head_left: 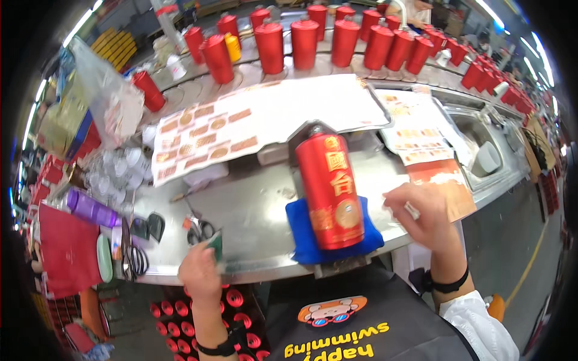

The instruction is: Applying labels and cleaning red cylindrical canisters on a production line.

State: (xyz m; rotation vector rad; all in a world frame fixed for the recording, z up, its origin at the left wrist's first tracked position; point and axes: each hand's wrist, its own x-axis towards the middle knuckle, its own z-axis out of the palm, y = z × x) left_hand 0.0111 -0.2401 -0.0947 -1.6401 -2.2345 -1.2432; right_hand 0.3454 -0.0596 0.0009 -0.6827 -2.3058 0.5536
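red bottle (333,195) between both hands (421,218)

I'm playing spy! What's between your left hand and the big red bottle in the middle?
In the head view, beyond the green piece in the left hand comes bare metal tabletop, then the blue cloth under the red bottle.

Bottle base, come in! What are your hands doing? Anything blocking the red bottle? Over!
Left hand holding green piece; right hand holding small white piece. Red bottle on blue cloth, untouched. Scissors near left hand, not blocking bottle.
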